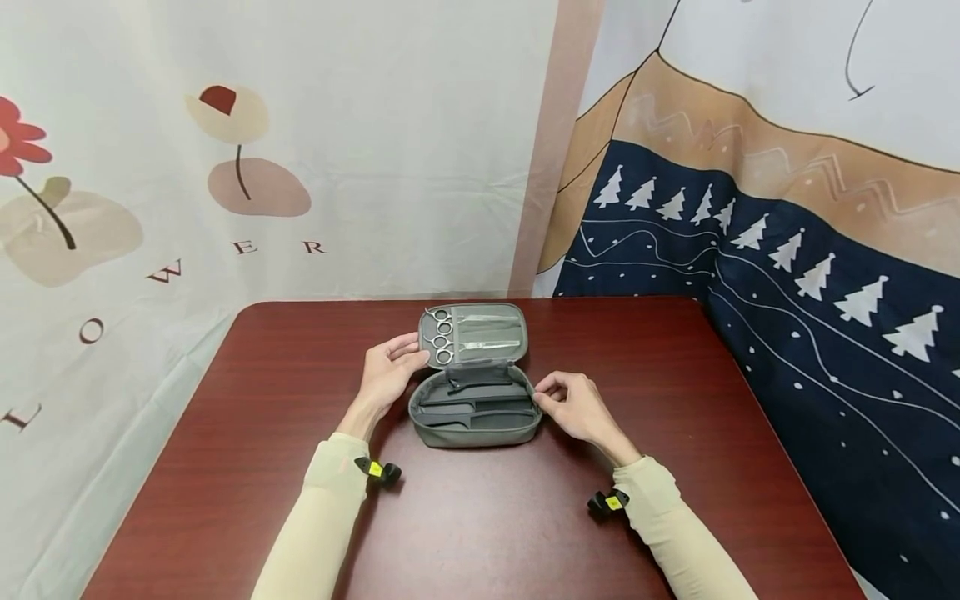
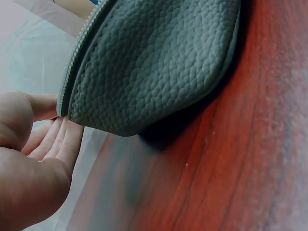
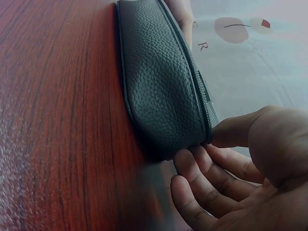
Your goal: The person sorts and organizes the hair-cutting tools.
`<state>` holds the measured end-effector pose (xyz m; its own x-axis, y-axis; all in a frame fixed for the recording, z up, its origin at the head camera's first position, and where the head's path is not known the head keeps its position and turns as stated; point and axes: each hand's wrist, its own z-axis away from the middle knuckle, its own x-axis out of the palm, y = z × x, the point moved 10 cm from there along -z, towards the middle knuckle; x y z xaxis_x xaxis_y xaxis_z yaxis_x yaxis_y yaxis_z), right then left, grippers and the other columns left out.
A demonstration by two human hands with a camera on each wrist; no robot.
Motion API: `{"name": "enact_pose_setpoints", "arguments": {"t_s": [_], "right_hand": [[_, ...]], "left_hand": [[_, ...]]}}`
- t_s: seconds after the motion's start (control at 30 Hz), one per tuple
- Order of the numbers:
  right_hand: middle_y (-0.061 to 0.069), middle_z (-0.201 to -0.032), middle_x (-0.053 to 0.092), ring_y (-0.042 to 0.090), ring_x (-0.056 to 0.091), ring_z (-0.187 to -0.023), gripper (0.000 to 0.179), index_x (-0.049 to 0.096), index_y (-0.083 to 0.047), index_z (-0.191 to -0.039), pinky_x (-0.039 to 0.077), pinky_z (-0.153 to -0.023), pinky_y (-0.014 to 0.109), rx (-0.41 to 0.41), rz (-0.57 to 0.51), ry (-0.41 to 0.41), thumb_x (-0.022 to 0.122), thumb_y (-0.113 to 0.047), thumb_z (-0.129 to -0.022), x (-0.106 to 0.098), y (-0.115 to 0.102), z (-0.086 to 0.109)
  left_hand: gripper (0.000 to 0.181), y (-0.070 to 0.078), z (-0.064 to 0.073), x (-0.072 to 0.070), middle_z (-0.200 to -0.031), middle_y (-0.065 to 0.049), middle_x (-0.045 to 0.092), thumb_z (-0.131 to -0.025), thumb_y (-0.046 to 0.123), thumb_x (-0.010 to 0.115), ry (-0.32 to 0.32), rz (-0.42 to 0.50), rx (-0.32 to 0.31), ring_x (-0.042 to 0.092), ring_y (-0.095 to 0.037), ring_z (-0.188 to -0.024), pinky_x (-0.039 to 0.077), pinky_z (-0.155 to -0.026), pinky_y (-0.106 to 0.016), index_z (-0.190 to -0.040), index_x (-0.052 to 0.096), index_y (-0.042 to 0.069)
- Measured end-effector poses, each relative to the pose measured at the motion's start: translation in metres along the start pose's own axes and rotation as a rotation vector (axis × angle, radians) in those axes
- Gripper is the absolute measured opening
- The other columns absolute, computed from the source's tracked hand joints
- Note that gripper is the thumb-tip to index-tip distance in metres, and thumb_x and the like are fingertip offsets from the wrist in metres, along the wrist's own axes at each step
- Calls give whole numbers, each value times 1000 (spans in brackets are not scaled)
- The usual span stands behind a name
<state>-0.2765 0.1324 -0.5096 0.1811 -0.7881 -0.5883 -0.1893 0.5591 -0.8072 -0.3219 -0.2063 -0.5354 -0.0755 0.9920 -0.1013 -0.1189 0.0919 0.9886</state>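
Note:
A grey-green zip case (image 1: pixel 474 437) with a pebbled surface lies unzipped on the table, its lid (image 1: pixel 487 310) folded back away from me. My left hand (image 1: pixel 388 371) pinches the lid's left edge, thumb on the inner side. Two pairs of scissors (image 1: pixel 442 342) show their finger rings along that edge, tucked in clear pockets. At the case's right end, my right hand (image 1: pixel 577 406) pinches the zipped rim (image 3: pixel 204 108) between thumb and index finger, the other fingers beside the wall. Dark combs (image 1: pixel 472 411) lie inside the base, with another dark slim item (image 1: pixel 480 386) behind them.
The reddish-brown table (image 1: pixel 300 417) has rounded far corners and meets a hanging pale curtain (image 1: pixel 390 167) behind. A navy cloth printed with white trees (image 1: pixel 787 275) hangs along the right side. A small black wrist camera (image 1: pixel 390 474) sits at the left sleeve, another (image 1: pixel 600 505) at the right.

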Motion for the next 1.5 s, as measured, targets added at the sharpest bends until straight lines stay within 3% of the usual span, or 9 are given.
{"name": "enact_pose_setpoints", "arguments": {"t_s": [0.2,0.43,0.93,1.2,1.5], "right_hand": [[4,-92,84,9,74,-81,7,83,-10,-102,57,-75,21,-13,-4,2,81,-16,-103,1,1,1],[4,-93,84,9,74,-81,6,83,-10,-102,57,-75,21,-18,1,6,81,-15,-103,0,1,1],[4,-92,84,9,74,-81,4,83,-11,-102,57,-75,21,-16,8,7,80,-13,-102,0,-1,0],[4,-93,84,9,74,-81,4,84,-12,-103,56,-75,21,-17,14,1,80,-13,-102,-1,0,-1],[4,-92,84,9,74,-81,4,84,-11,-103,57,-75,22,-20,6,-2,80,-12,-102,-1,-3,1]], "left_hand": [[57,3,3,-2,-146,-31,71,-102,6,81,7,23,54,75,2,-106,62,-93,-11,-156,64,-1],[54,14,8,-1,-127,-19,77,-101,0,80,1,40,149,77,3,-101,64,-92,-14,-153,64,-3],[46,33,22,-3,-129,-37,74,-98,-8,80,16,-6,339,75,3,-99,64,-91,-13,-141,66,-10],[36,37,28,-2,-120,-31,78,-99,-5,81,4,-44,393,76,3,-101,65,-93,-15,-133,70,-8],[26,39,36,-3,-118,-25,82,-99,-6,81,20,-147,432,76,8,-103,63,-93,-12,-123,74,0]]}}
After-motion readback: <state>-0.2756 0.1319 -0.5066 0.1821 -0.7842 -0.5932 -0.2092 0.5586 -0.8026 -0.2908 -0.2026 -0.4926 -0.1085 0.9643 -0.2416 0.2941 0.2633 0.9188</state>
